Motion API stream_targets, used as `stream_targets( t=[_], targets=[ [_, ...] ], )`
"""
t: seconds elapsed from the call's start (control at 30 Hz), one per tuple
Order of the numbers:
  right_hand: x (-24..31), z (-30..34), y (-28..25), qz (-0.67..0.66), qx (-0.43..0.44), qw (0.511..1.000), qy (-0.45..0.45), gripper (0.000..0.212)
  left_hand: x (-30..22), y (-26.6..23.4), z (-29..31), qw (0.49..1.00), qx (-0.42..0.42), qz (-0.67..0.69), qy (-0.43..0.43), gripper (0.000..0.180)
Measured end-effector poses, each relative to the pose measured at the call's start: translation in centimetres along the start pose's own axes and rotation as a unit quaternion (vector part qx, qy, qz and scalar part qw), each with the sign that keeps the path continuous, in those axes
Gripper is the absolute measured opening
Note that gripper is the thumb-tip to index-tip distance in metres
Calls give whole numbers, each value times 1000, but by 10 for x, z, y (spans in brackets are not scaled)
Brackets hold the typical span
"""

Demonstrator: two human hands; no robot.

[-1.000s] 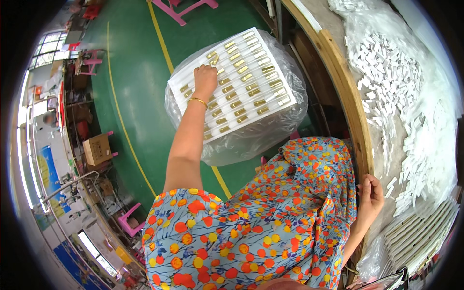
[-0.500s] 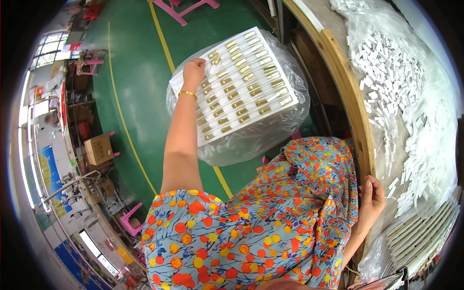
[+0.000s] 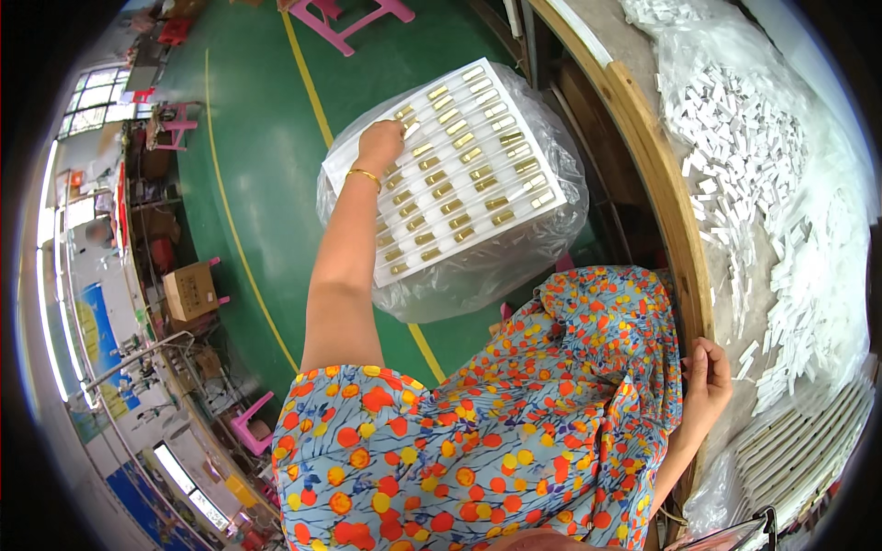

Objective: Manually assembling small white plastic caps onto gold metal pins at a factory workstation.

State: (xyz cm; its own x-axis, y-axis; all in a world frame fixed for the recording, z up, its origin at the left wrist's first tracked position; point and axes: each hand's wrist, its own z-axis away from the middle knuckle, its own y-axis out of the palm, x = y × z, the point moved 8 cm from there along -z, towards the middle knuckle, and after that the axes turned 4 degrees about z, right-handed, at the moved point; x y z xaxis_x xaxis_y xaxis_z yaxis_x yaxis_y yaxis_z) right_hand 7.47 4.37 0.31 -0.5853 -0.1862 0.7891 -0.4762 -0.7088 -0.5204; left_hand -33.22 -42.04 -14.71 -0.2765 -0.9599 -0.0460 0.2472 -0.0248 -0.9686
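Observation:
A white tray (image 3: 551, 204) holds rows of small gold-coloured pieces (image 3: 447, 191), some with pale ends. My left hand (image 3: 380, 145) is over its upper left part, fingers closed in a pinch at one gold-coloured piece (image 3: 411, 130); part of that piece is hidden by the fingertips. Beneath the tray, clear plastic wrap (image 3: 487, 275) bulges out around the sides. On the right, my right hand (image 3: 706, 381) rests against the wooden table edge (image 3: 691, 266) with its fingers curled in. What those fingers hold, if anything, does not show.
Beyond the wooden edge, a heap of small white pieces (image 3: 735, 119) lies on clear plastic sheeting (image 3: 841, 275). Long slats (image 3: 804, 441) are stacked nearer. Pink stools (image 3: 354, 23) and a cardboard box (image 3: 191, 291) stand on the green floor (image 3: 262, 138), which has yellow lines.
My left hand has moved slightly right and down over the tray, closing on the gold-coloured piece that lay askew beside it. My right hand stays at the wooden edge.

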Motion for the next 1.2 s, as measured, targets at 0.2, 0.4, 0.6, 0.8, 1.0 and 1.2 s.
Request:
stream_targets(
  t=[0.2,0.4,0.6,0.8,1.0,1.2],
  targets=[
    [4,0,4,2,6,1000,-14,12,12,8,8,997,-8,77,5,18],
    [0,-1,1,-13,4,1000,-4,11,44,-9,27,975,-126,178,-51,16],
    [-1,1,1,-19,12,1000,-1,12,142,9,108,902,-317,208,-204,15],
    [9,-1,3,-8,17,1000,-23,13,189,47,203,839,-334,260,-343,15],
    [15,3,14,-23,26,999,-29,14,129,21,169,911,-308,223,-157,12],
    [13,6,15,-18,26,999,-35,13,73,1,122,950,-268,163,2,13]
  ],
)
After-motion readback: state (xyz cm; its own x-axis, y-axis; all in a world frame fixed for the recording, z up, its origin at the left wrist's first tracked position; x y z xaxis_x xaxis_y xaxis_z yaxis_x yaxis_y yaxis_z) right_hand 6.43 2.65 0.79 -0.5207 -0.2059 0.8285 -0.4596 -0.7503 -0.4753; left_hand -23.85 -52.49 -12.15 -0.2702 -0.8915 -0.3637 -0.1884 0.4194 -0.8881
